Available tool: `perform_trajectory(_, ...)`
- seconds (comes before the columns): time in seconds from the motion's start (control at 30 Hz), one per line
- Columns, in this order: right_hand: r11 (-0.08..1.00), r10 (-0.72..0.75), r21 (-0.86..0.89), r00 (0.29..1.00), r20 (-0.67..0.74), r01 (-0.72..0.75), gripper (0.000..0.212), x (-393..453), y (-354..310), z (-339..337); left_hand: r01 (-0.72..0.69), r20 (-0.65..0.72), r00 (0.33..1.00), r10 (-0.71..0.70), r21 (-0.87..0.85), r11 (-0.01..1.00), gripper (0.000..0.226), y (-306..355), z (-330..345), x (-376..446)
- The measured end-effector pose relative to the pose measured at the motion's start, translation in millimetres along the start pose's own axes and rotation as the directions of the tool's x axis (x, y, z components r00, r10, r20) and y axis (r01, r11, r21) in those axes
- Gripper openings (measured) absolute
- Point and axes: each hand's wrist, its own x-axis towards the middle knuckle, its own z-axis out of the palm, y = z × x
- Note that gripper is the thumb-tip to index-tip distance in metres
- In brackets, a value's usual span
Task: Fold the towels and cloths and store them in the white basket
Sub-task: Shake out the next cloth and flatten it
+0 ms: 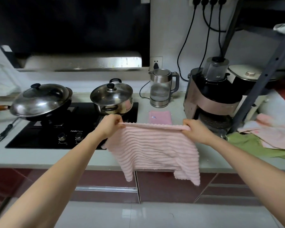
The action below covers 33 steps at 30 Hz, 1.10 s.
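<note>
Here pink ribbed towel (155, 148) hangs doubled, stretched.

Black hob (82, 134) front edge, above the knobs: white brand reads approx "Fardior", smaller chars after it illegible. Folded pink cloth (160, 117) at 12 o'clock of held towel: small blue label, unreadable

No white basket anywhere in view. The towel pile (270, 139), right of the right-hand fingers (187, 125), runs off the edge; the stove's brand lettering (76, 131) is too small to read.
</note>
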Motion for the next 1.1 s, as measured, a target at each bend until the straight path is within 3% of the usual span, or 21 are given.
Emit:
perform_trajectory(0.07, 0.997, 0.042, -0.058, 0.999, -0.022, -0.043, 0.033, 0.3, 5.5, -0.1, 0.174, 0.045, 0.985, -0.168, -0.221, 0.96, 0.017, -1.1, 3.2, -0.3)
perform_trajectory(0.13, 0.992, 0.085, -0.091, 0.996, -0.033, -0.088, 0.026, 2.1, 7.4, -1.1, 0.25, 0.083, 0.968, -0.236, -0.339, 0.907, 0.015, -3.0, 8.1, -2.5)
perform_trajectory(0.27, 0.988, 0.145, 0.068, 0.987, -0.066, -0.14, 0.024, 9.1, 13.4, -5.0, 0.106, -0.004, 0.994, -0.107, -0.134, 0.985, 0.013, -1.1, 11.4, -9.4)
perform_trajectory(0.37, 0.971, 0.204, 0.147, 0.975, -0.085, -0.19, 0.03, 13.1, 11.3, -9.5, -0.01, -0.156, 0.988, 0.001, -0.058, 0.998, 0.006, -3.6, 11.3, -15.1)
perform_trajectory(0.47, 0.945, 0.31, 0.162, 0.936, -0.167, -0.284, 0.034, 21.4, 7.5, -11.7, -0.177, -0.383, 0.91, 0.16, -0.007, 0.984, 0.023, -6.0, 12.7, -21.4)
perform_trajectory(0.53, 0.933, 0.352, 0.176, 0.899, -0.259, -0.315, 0.032, 28.0, 2.3, -11.7, -0.268, -0.423, 0.867, 0.263, 0.049, 0.962, 0.028, -0.9, 15.7, -21.0)
perform_trajectory(0.63, 0.957, 0.279, 0.184, 0.883, -0.378, -0.224, 0.025, 33.5, -9.5, -6.1, -0.279, -0.32, 0.897, 0.305, 0.124, 0.952, 0.024, 5.5, 23.0, -14.5)
perform_trajectory(0.77, 0.939, 0.032, -0.274, 0.845, -0.533, -0.209, 0.026, 36.5, -11.2, -8.9, -0.167, -0.216, 0.956, 0.196, 0.148, 0.975, 0.029, -2.7, 22.1, -14.4)
perform_trajectory(0.87, 0.869, -0.179, -0.479, 0.823, -0.539, -0.124, 0.018, 41.8, -13.2, -17.1, -0.163, 0.003, 0.987, 0.163, -0.035, 0.986, 0.023, -13.2, 15.8, -15.2)
perform_trajectory(0.97, 0.819, -0.264, -0.561, 0.789, -0.555, -0.12, 0.025, 46.3, -22.9, -24.2, -0.023, 0.233, 0.968, 0.09, -0.276, 0.961, 0.027, -15.4, 6.3, -9.1)
perform_trajectory(1.03, 0.805, -0.257, -0.573, 0.78, -0.571, -0.154, 0.024, 51.5, -28.3, -25.4, 0.165, 0.385, 0.921, 0.055, -0.515, 0.841, 0.038, -14.7, 0.6, -5.2)
perform_trajectory(1.1, 0.787, -0.238, -0.594, 0.805, -0.544, -0.169, 0.02, 57.6, -29.9, -23.2, 0.343, 0.506, 0.862, 0.018, -0.61, 0.715, 0.043, -18.3, -2.3, 0.0)
